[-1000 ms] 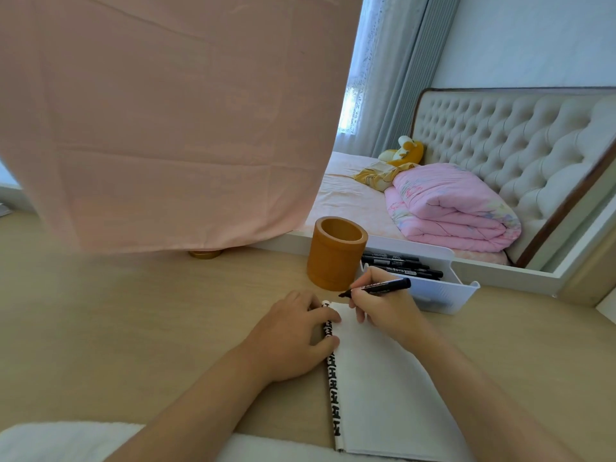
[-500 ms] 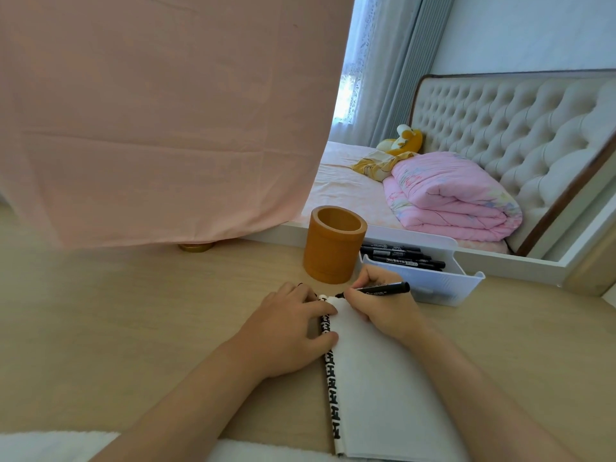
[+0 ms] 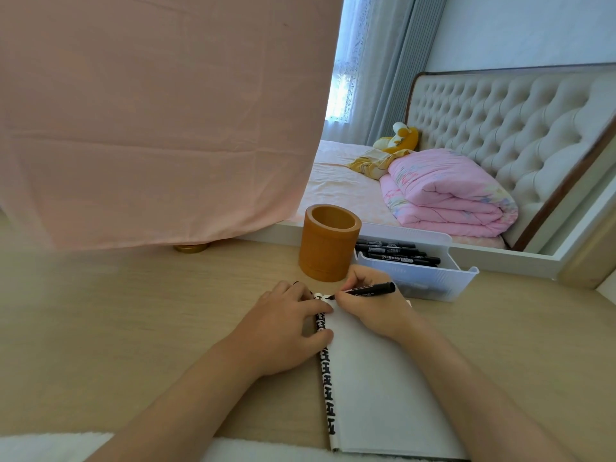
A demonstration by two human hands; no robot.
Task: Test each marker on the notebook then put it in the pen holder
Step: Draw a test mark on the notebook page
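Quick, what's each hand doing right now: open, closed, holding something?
Left hand: open, fingers pressing down on the notebook.
Right hand: closed around a black marker, tip at the page.

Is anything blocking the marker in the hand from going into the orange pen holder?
Nothing visible blocks it. The right hand holds the marker over the notebook, and the pen holder stands just beyond, mouth open. The white tray of markers sits beside it, off the path.

Desk (image 3: 133, 328): notebook (image 3: 376, 388), pen holder (image 3: 328, 245), white tray (image 3: 433, 281), perhaps gold lid (image 3: 191, 248).
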